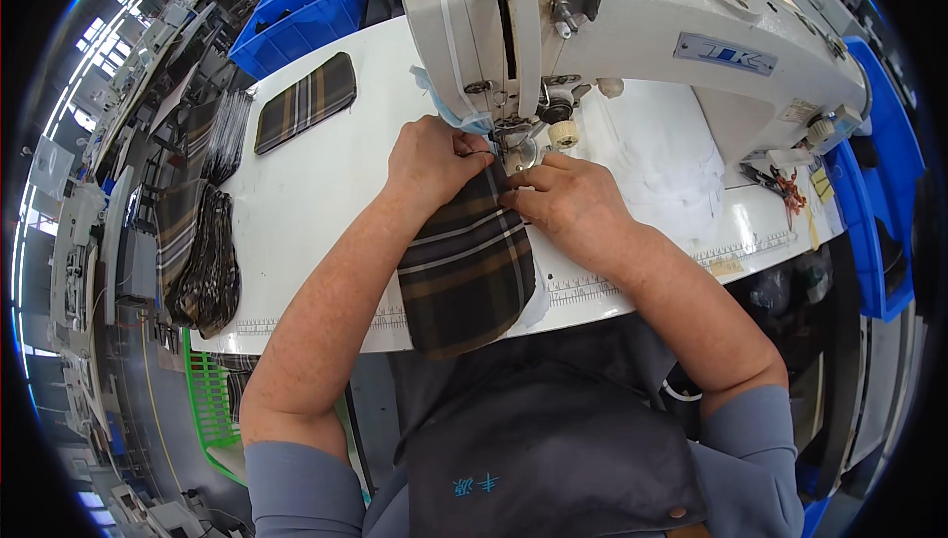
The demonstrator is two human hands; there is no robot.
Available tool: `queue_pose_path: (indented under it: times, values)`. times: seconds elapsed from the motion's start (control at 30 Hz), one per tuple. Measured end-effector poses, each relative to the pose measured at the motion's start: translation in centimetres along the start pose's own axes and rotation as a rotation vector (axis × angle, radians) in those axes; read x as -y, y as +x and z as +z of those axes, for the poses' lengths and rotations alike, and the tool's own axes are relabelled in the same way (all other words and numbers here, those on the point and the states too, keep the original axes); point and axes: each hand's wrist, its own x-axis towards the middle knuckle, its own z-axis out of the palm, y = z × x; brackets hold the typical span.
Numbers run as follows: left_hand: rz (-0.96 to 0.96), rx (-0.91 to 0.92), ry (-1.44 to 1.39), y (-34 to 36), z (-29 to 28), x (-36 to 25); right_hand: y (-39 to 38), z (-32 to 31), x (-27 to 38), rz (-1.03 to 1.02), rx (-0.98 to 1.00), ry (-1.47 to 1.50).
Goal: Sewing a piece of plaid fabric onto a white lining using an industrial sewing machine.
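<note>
A dark plaid fabric piece [464, 271] with a rounded lower end runs from the needle area of the white sewing machine [632, 35] down over the table's front edge. My left hand [434, 158] pinches its upper left edge close to the presser foot. On the fabric's right edge, my right hand [568, 202] is closed, thumb and forefinger together at the border. The needle and the fabric's top end are partly hidden behind my fingers. Another plaid piece [308, 104] lies flat on the table, up and left of my left hand.
Stacks of plaid pieces [197, 252] hang at the table's left edge. Blue bins [306, 20] stand at the back left and on the right. Thread snips [765, 181] lie right of the machine, and a green basket [207, 405] sits below left.
</note>
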Motion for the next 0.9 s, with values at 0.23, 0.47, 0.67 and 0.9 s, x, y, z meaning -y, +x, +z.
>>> queue_pose_path:
  times: [0.23, 0.47, 0.67, 0.9]
  values:
    - [0.044, 0.081, 0.023, 2.0, 0.0, -0.2, 0.0, 0.4, -0.6, 0.038, 0.008, -0.066]
    - [0.271, -0.015, 0.033, 2.8, 0.7, 1.3, 0.3, 0.3, -0.3, 0.061, -0.013, -0.049]
    - [0.228, -0.025, -0.028, 2.0, 0.5, 1.0, 0.2, 0.4, 0.1, 0.071, 0.012, -0.04]
    - [0.377, -0.05, 0.105, -6.0, -0.2, -0.6, -0.7, -0.5, 0.7, 0.07, 0.018, -0.035]
